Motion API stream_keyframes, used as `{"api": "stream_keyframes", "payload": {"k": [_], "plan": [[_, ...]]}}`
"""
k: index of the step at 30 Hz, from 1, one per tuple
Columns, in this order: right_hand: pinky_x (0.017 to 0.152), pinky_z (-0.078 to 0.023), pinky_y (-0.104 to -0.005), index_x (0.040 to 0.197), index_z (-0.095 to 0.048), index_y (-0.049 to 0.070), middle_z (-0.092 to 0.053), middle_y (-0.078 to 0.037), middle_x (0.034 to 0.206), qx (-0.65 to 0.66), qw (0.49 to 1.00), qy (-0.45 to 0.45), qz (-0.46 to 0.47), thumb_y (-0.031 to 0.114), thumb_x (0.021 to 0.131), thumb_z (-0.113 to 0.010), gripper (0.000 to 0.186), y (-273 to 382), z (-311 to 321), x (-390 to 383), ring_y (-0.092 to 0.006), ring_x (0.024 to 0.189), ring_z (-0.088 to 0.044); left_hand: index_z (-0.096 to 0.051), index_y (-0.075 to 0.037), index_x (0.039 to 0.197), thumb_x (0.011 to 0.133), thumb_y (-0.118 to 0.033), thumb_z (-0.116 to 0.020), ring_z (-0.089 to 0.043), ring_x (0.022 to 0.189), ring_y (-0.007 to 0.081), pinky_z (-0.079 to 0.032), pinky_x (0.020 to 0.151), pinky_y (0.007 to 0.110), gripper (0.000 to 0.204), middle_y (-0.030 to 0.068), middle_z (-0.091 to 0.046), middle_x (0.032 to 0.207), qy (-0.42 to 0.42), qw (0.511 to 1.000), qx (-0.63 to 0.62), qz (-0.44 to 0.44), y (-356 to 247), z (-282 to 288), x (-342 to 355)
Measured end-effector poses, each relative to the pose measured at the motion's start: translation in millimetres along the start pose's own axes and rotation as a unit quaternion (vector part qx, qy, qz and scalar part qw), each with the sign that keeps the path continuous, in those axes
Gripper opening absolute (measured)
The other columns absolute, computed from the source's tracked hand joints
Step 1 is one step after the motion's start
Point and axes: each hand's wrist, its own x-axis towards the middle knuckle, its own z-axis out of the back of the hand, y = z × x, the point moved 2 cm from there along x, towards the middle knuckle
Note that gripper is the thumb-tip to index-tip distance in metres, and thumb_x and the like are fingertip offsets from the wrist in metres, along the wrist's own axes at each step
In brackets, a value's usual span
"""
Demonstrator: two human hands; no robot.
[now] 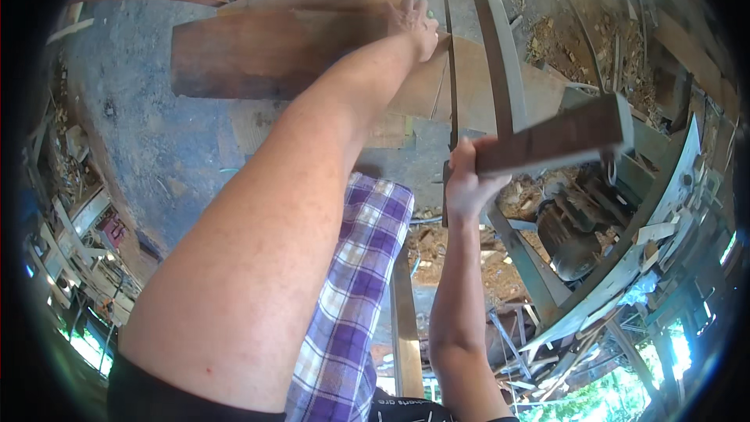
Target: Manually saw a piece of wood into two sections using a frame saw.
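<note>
The single head view looks steeply down from close above the forearms, onto the floor (156, 141) at frame left.

Left hand (412, 25) extended far forward, resting on a broad wooden board (266, 55) lying flat on the machine table; fingers spread on the board's right end. Right hand (466, 180) closed around the near end of a dark wooden block (558, 137), held raised and tilted up to the right. Thin vertical saw blade (451, 101) runs between the hands. Purple plaid cloth (359, 297) below. Motor (566, 234) and wood scraps (461, 246) under the green metal frame (500, 70).
</note>
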Motion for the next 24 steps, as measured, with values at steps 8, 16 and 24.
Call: {"api": "stream_keyframes", "payload": {"k": [8, 16, 24], "plan": [[0.047, -0.041, -0.0249, 0.077, -0.053, 0.002, -0.054, -0.003, 0.063, -0.011, 0.999, 0.018, 0.041, 0.001, 0.080, -0.061, 0.008, 25, 34, -70, -0.0099, 0.054, -0.051, -0.062, -0.027, 0.120, 0.095, -0.033, -0.048, -0.032, 0.128, 0.0334, -0.029, 0.099, 0.062, 0.030, 0.0097, -0.038, 0.139, -0.033, 0.999, -0.015, 0.020, -1, -3, -11], [0.047, -0.038, -0.0290, 0.063, -0.055, 0.003, -0.053, -0.004, 0.056, -0.017, 0.998, -0.028, 0.046, 0.004, 0.081, -0.064, 0.020, -8, -5, -6, -0.0110, 0.049, -0.049, -0.063, -0.025, 0.119, 0.094, -0.035, -0.048, -0.032, 0.128, 0.0325, -0.029, 0.099, 0.062, 0.031, 0.0082, -0.037, 0.139, 0.005, 0.999, 0.053, -0.009, -8, -5, 4], [0.049, -0.042, -0.0262, 0.078, -0.054, 0.004, -0.053, -0.003, 0.063, 0.015, 1.000, -0.009, 0.003, 0.002, 0.079, -0.062, 0.008, 30, 14, -59, -0.0108, 0.054, -0.051, -0.058, -0.030, 0.126, 0.095, -0.038, -0.046, -0.029, 0.132, 0.0350, -0.027, 0.102, 0.062, 0.034, 0.0100, -0.034, 0.143, -0.012, 0.999, -0.015, 0.042, 6, 5, -7]]}}
